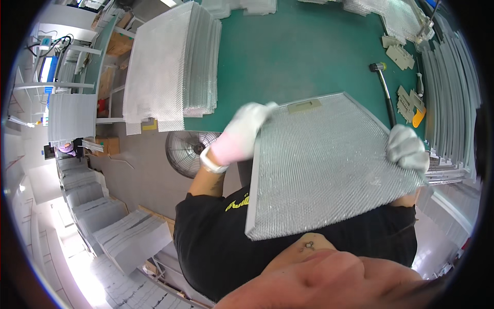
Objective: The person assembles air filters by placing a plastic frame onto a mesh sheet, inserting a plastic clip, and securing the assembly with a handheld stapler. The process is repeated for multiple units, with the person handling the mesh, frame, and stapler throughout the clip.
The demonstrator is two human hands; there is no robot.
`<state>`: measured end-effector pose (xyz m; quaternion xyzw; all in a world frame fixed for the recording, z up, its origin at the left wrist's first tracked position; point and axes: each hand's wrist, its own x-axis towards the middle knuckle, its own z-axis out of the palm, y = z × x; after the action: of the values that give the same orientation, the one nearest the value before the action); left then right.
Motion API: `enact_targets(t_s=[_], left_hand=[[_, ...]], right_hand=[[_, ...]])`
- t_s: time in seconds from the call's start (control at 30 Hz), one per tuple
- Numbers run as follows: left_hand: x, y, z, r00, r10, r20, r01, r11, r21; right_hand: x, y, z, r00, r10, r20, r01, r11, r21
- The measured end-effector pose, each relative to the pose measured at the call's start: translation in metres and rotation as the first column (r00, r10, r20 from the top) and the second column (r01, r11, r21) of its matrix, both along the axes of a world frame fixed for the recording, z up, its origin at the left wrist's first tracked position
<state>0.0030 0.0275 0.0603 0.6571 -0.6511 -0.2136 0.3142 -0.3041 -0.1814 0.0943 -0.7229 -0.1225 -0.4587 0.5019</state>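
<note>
A framed metal mesh filter panel [329, 159] is tilted in front of my chest, with a small beige plate [304, 106] set in its far edge. My left hand [242, 129], in a white and pink glove, is at the panel's far left corner; it is slightly blurred, its fingers closed at the frame edge. Gloved in white and grey, my right hand [408, 148] grips the right side of the frame with bent fingers. A hammer [385, 90] lies on the green table [288, 51] just beyond my right hand.
Stacked mesh sheets [159, 67] stand at the table's left edge. Beige plates [406, 103], an orange-handled tool [419, 117] and a screwdriver [420, 85] lie at the right. Beside them are upright grey frame strips [453, 103]. A floor fan [188, 149] stands below the table edge.
</note>
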Motion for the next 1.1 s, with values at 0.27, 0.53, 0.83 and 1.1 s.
enact_targets(t_s=[0.27, 0.53, 0.83, 1.1], left_hand=[[-0.022, -0.035, 0.069, 0.878, -0.013, -0.479, -0.391, 0.557, -0.733], [-0.003, -0.064, 0.07, 0.834, 0.206, -0.512, -0.544, 0.454, -0.705], [0.002, -0.053, 0.062, 0.895, 0.238, -0.379, -0.447, 0.44, -0.779], [0.002, -0.057, 0.066, 0.845, 0.164, -0.51, -0.508, 0.548, -0.665]], right_hand=[[0.074, -0.03, -0.049, 0.769, -0.639, 0.005, 0.639, 0.768, -0.044], [0.118, -0.012, -0.113, 0.383, -0.919, -0.09, 0.785, 0.375, -0.492], [0.09, -0.05, 0.042, 0.715, -0.699, 0.009, 0.698, 0.715, 0.04], [0.079, -0.068, 0.076, 0.866, -0.482, -0.13, 0.476, 0.876, -0.076]])
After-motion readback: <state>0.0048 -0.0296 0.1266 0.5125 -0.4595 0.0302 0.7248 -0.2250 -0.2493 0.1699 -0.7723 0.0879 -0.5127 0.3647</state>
